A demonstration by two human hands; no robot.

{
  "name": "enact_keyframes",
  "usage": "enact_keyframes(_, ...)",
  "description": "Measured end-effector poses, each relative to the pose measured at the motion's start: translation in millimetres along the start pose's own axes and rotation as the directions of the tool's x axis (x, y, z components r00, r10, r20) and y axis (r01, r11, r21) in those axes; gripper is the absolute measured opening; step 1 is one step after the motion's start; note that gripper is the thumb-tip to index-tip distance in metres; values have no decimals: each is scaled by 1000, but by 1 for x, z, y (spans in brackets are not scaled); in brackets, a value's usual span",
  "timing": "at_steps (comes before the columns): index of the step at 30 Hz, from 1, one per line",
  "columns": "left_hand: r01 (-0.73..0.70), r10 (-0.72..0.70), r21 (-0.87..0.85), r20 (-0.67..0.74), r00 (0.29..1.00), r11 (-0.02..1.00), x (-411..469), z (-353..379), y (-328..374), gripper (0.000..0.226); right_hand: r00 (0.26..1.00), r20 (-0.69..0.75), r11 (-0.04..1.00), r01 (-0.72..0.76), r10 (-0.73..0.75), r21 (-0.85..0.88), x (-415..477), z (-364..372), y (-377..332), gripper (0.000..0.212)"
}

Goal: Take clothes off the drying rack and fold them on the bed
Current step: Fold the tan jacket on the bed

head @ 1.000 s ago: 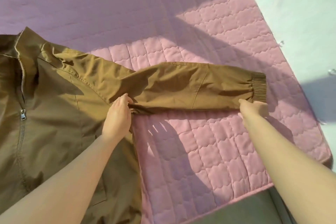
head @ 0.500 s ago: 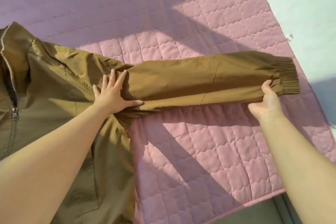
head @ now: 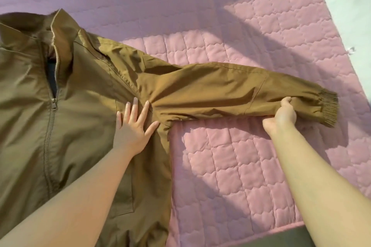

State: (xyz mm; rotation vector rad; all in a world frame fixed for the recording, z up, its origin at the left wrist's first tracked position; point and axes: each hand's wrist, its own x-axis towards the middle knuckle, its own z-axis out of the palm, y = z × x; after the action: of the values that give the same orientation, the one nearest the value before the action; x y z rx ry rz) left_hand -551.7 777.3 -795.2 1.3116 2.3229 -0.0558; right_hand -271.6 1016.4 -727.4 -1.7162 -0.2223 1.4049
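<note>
A brown zip-up jacket (head: 80, 126) lies front up on the pink quilted bed cover (head: 241, 166), collar towards the far side. Its sleeve (head: 230, 90) stretches out to the right, ending in a ribbed cuff (head: 329, 108). My left hand (head: 134, 126) rests flat with spread fingers on the jacket at the armpit, pressing it down. My right hand (head: 283, 116) pinches the lower edge of the sleeve just before the cuff. The drying rack is out of view.
The bed's right edge runs along a pale floor (head: 345, 6) at the upper right. Its near edge meets a dark strip (head: 261, 236) at the bottom. Sunlight and shadows fall across the cover.
My left hand has opened from a loose grip to a flat, spread press at the armpit. My right hand has closed on the sleeve near the cuff. The view has shifted left, showing more of the jacket body.
</note>
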Motion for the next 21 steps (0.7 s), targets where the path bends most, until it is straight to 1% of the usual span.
enact_keyframes(1,-10,8,56,38,999,998,-5,-1,-8,73,996,-22,995,86,-87,-56,-10,12,-1,31)
enact_keyframes(2,-15,7,99,75,997,995,-11,-6,-19,73,986,-13,981,165,-168,-105,-24,26,-1,37)
enact_keyframes(3,-16,3,106,120,993,994,-15,-11,-28,73,969,26,958,249,-247,-146,-41,39,-1,40)
enact_keyframes(4,-7,-3,60,167,986,998,-17,-16,-36,74,942,89,928,336,-325,-163,-58,53,-1,42)
enact_keyframes(5,14,-7,-30,216,976,999,-19,-22,-41,73,898,175,886,432,-405,-168,-77,67,1,43)
enact_keyframes(6,65,-18,-175,256,966,982,-23,-34,-50,71,844,264,836,519,-467,-180,-103,84,9,44)
enact_keyframes(7,128,-24,-336,297,955,933,-22,-44,-50,67,793,333,776,592,-511,-218,-125,95,15,44)
enact_keyframes(8,206,-35,-511,323,946,835,-24,-58,-53,63,748,403,716,647,-528,-262,-152,111,25,44)
enact_keyframes(9,274,-50,-657,338,940,702,-26,-72,-56,58,708,463,660,691,-533,-296,-181,124,35,45)
enact_keyframes(10,331,-68,-770,353,933,545,-30,-88,-64,54,657,531,601,737,-535,-307,-211,137,51,46)
enact_keyframes(11,360,-72,-847,362,929,392,-36,-106,-85,51,599,595,547,783,-535,-296,-244,154,73,46)
enact_keyframes(12,375,-59,-892,373,926,252,-37,-117,-91,51,546,643,493,822,-538,-285,-265,160,86,46)
enact_keyframes(13,374,-50,-921,371,927,105,-41,-130,-112,56,492,696,445,854,-523,-269,-293,171,107,48)
enact_keyframes(15,318,-60,-926,336,940,-206,-51,-148,-157,68,355,817,363,911,-454,-194,-337,188,159,50)
enact_keyframes(16,264,-78,-902,307,949,-342,-56,-156,-182,72,294,870,302,936,-396,-179,-354,196,186,50)
enact_keyframes(17,203,-115,-868,283,952,-454,-61,-161,-207,73,254,919,216,957,-301,-194,-367,202,215,50)
enact_keyframes(18,150,-158,-834,271,949,-530,-67,-166,-227,74,242,958,114,967,-155,-226,-373,205,242,52)
enact_keyframes(19,109,-209,-817,270,940,-566,-72,-166,-247,76,245,969,-3,969,30,-245,-377,206,270,56)
enact_keyframes(20,93,-246,-816,278,928,-570,-77,-163,-268,80,264,937,-100,964,228,-247,-377,205,298,63)
enact_keyframes(21,108,-272,-828,300,914,-550,-82,-157,-287,84,305,866,-170,951,397,-258,-376,200,323,72)
